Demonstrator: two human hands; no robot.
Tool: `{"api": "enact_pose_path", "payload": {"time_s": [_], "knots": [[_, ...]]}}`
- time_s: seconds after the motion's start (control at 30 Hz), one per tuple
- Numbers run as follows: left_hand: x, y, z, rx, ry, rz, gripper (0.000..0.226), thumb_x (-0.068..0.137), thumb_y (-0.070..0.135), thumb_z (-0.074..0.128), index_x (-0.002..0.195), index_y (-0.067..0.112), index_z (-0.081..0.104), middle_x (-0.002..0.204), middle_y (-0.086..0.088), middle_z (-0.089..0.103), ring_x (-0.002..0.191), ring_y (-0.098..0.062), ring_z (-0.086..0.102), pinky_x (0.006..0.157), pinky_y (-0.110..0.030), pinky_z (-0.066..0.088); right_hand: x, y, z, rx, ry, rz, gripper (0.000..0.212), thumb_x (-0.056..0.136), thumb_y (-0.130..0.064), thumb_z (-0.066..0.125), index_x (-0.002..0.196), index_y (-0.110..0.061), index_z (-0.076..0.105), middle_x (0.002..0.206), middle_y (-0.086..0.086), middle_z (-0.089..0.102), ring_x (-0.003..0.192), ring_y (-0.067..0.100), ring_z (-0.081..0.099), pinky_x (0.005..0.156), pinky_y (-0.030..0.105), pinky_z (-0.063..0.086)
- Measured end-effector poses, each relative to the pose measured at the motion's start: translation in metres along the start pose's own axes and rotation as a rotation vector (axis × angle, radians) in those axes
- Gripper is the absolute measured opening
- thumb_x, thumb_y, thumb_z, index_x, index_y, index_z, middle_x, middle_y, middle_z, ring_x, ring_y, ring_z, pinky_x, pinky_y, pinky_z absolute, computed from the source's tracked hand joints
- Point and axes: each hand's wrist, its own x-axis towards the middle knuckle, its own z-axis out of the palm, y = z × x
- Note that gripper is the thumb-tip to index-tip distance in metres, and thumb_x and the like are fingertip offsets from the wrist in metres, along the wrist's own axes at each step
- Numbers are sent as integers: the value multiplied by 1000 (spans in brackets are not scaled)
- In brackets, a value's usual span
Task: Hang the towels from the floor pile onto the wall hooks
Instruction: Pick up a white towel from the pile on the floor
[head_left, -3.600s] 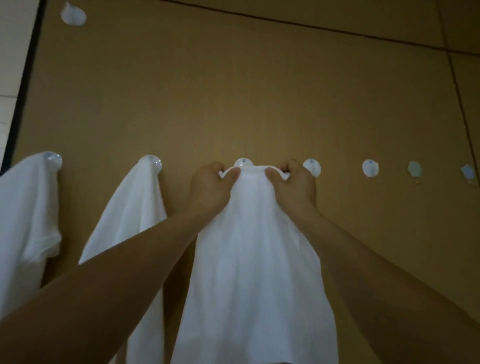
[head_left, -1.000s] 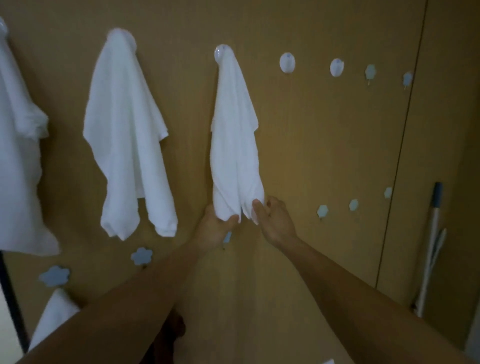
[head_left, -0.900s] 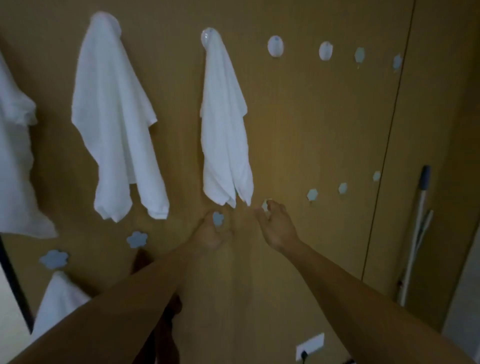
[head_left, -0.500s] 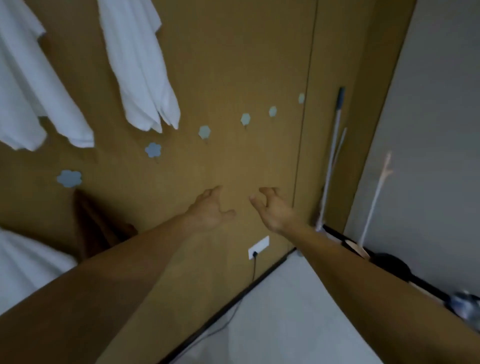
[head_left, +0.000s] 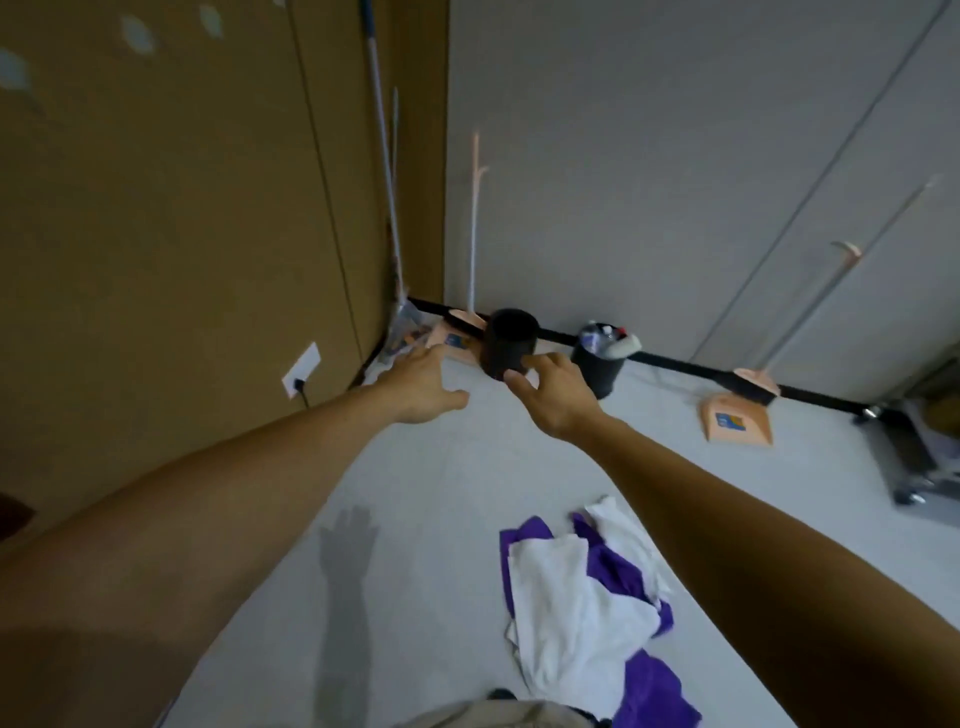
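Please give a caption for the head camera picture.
Empty left hand and right hand extend above the floor, beyond the white and purple towel pile.

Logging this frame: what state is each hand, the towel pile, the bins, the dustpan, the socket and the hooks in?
left hand: open, empty.
right hand: fingers loosely curled, empty.
towel pile: crumpled on the floor, untouched.
black bin: upright, inside too dark to tell.
rubbish bin: upright, holds rubbish.
dustpan: lying on the floor.
wall socket: cable plugged in.
wall hooks: the visible ones bare.
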Motion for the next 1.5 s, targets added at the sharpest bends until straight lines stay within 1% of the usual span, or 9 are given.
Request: {"api": "enact_pose_path", "payload": {"time_s": [0.17,0.4,0.57,0.73,0.87,1.17,1.3,1.4,1.5], "knots": [[-3,67,85,95,-131,29,82,86,49,61,151,19,20,156,-9,26,138,-32,32,109,-47,36,-58,99,-13,-8,6,216,58,96,-57,41,138,-17,47,147,11,39,130,30,42,106,44,38],[3,151,213,120,-342,25,79,84,49,61,149,19,27,152,-8,32,136,-30,35,108,-41,37,-126,237,-8,76,-85,415,53,95,-49,47,137,-17,50,142,13,43,130,31,39,105,42,37],[9,167,315,115,-486,-16,69,84,43,60,143,16,38,143,-9,42,128,-30,42,102,-38,40,-157,333,24,116,-196,563,51,94,-44,51,135,-14,51,136,15,47,123,33,46,104,43,41],[33,132,402,114,-565,-122,61,87,41,58,139,13,42,139,-11,47,124,-30,46,101,-43,43,-171,399,101,171,-321,636,52,95,-41,51,138,-13,48,137,15,47,123,30,48,103,39,42],[64,82,484,130,-606,-183,61,88,44,54,140,14,40,137,-8,47,120,-27,49,93,-37,45,-165,443,191,208,-399,688,51,95,-42,50,139,-14,47,136,11,49,123,28,48,100,39,45],[169,-18,681,127,-598,-149,58,91,42,52,140,15,40,142,-7,44,123,-27,49,91,-34,42,-95,551,400,207,-391,752,46,98,-35,47,140,-16,45,138,9,47,120,28,51,97,43,47],[212,-58,744,145,-571,-127,57,91,41,51,140,13,41,141,-9,44,124,-29,48,95,-38,41,-60,595,471,138,-321,757,48,97,-33,48,141,-16,40,138,9,42,121,30,48,93,44,47],[233,-77,773,130,-550,-101,56,91,42,51,139,14,42,141,-7,44,123,-27,48,91,-34,40,-37,626,496,75,-148,798,49,96,-27,51,141,-13,37,141,10,35,119,32,48,91,46,48],[245,-92,799,93,-524,-87,54,91,42,50,137,15,43,140,-6,44,123,-25,47,86,-31,36,-21,655,517,25,-60,812,40,95,-17,52,133,-9,42,135,14,41,111,35,54,89,44,48]]}}
